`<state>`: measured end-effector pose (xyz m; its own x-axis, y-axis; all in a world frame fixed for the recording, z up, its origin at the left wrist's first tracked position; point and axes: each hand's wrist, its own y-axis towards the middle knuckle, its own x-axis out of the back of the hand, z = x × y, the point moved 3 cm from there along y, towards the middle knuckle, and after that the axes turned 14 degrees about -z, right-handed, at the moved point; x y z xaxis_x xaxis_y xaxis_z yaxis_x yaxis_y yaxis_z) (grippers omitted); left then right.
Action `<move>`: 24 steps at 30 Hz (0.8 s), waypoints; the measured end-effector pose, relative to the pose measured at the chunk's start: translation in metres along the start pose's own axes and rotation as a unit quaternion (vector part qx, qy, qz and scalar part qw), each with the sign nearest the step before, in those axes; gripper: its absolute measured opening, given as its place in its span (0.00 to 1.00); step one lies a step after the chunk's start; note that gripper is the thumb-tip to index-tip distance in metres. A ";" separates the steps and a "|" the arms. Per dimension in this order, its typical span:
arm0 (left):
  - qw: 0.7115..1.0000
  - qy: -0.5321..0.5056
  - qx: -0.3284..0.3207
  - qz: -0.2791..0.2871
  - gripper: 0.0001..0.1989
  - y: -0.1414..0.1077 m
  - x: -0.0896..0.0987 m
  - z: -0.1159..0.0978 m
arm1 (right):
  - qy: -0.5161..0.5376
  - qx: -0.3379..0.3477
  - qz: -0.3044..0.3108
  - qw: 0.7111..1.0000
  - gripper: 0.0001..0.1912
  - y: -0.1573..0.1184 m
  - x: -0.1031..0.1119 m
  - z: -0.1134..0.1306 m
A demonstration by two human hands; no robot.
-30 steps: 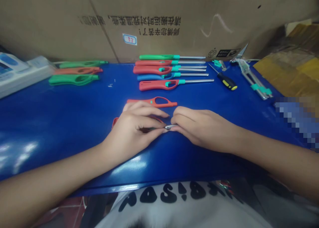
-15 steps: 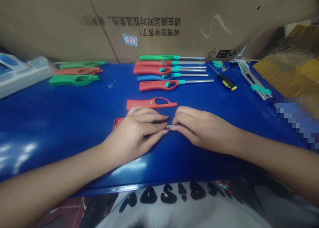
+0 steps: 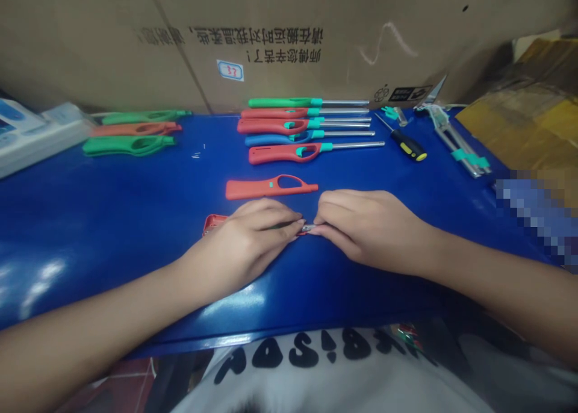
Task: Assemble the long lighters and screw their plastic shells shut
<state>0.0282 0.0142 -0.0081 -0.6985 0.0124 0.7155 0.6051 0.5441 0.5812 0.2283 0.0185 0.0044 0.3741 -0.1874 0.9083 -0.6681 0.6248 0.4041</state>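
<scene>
My left hand [image 3: 253,235] lies over a red lighter casing [image 3: 214,223], most of it hidden under the palm and fingers. Its fingertips press together at the front end of the casing. There, a short bit of a metal tube [image 3: 307,227] shows between my two hands. My right hand [image 3: 365,229] pinches this tube between thumb and curled fingers; the rest of the tube is covered. Just beyond my hands, a separate red casing half [image 3: 250,188] with a finger loop lies flat on the blue table [image 3: 135,220].
Long-nosed lighters [image 3: 275,155] lie in a row behind. Green and red casing halves [image 3: 126,146] sit at left, near a white device [image 3: 49,133]. At right are a screwdriver [image 3: 409,145], metal tubes with teal parts [image 3: 460,145] and a taped package [image 3: 510,124]. A cardboard box [image 3: 271,15] walls the back.
My left fingers have drawn closer together at the casing's end, and a sliver of red now shows beneath the metal tube. My right hand keeps its pinch. The view has shifted slightly.
</scene>
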 end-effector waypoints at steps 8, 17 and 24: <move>1.000 -0.003 0.005 -0.002 0.13 0.000 -0.001 0.000 | -0.035 0.063 -0.041 0.996 0.13 -0.001 0.001 0.002; 1.000 -0.001 0.010 0.002 0.12 0.000 -0.002 0.000 | -0.033 0.113 -0.021 0.993 0.12 0.003 0.002 0.005; 0.992 0.089 -0.084 0.017 0.13 0.002 -0.001 -0.010 | -0.083 0.156 0.005 0.984 0.13 0.000 0.005 0.023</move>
<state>0.0337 0.0064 -0.0037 -0.6066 -0.1277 0.7847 0.6930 0.3987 0.6006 0.2155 0.0006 0.0113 0.2734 -0.3207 0.9069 -0.8458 0.3690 0.3854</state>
